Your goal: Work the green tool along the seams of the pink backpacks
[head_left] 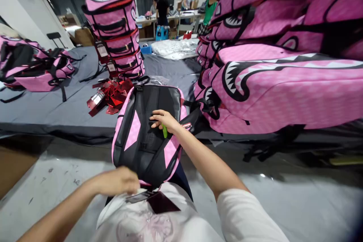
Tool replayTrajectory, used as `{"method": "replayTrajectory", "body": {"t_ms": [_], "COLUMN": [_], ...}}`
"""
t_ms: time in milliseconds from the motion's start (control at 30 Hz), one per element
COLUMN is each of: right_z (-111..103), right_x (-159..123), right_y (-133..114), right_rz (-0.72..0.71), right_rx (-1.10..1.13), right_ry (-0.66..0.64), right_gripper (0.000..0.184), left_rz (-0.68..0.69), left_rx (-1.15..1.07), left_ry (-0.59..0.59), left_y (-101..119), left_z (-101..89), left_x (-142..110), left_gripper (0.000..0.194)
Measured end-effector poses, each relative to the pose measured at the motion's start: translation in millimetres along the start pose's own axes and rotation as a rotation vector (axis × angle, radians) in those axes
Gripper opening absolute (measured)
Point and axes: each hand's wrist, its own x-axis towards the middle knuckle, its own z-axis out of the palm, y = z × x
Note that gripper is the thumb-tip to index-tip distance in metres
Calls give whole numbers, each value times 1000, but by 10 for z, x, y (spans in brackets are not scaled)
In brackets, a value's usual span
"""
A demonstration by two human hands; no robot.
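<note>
A pink and black backpack (pixel 146 128) lies with its strap side up, from the table edge to my lap. Over its back panel is my right hand (pixel 165 120), fingers partly stretched, with a small green-handled tool (pixel 165 131) tucked in the palm. The kind of tool is not clear. My left hand (pixel 121 181) is curled closed and slightly blurred at the backpack's near end. Beside its fingertips lie a hang tag (pixel 138 196) and a dark red card (pixel 162 202); whether the fingers grip anything is hidden.
Red tags (pixel 113 96) are heaped left of the backpack. Behind them rises a stack of pink bags (pixel 115 26). A large pile of pink shark-mouth backpacks (pixel 283 90) fills the right side. More open bags (pixel 36 64) lie at left on the grey-covered table (pixel 56 109). People work farther back.
</note>
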Motion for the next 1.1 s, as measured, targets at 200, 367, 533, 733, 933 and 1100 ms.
{"method": "replayTrajectory", "body": {"t_ms": [200, 367, 533, 733, 933, 1100], "right_z": [-118, 11, 100, -387, -345, -287], "right_x": [5, -66, -100, -315, -903, -1042], "right_y": [61, 110, 286, 360, 485, 733], "right_rz": [-96, -432, -361, -318, -286, -259], "right_rx": [339, 657, 657, 624, 297, 242], "right_ry": [301, 377, 242, 407, 707, 820], "right_gripper": [21, 38, 40, 44, 40, 40], "left_rz": [270, 340, 339, 266, -73, -137], "left_rx": [-99, -175, -209, 75, -105, -111], "left_ry": [726, 553, 453, 1162, 939, 1015], "left_y": [229, 216, 413, 83, -776, -744], "left_z": [-297, 30, -33, -937, -1210, -1104], "left_x": [1033, 1598, 1551, 1472, 1583, 1527], "left_gripper": [48, 35, 23, 70, 66, 54]}}
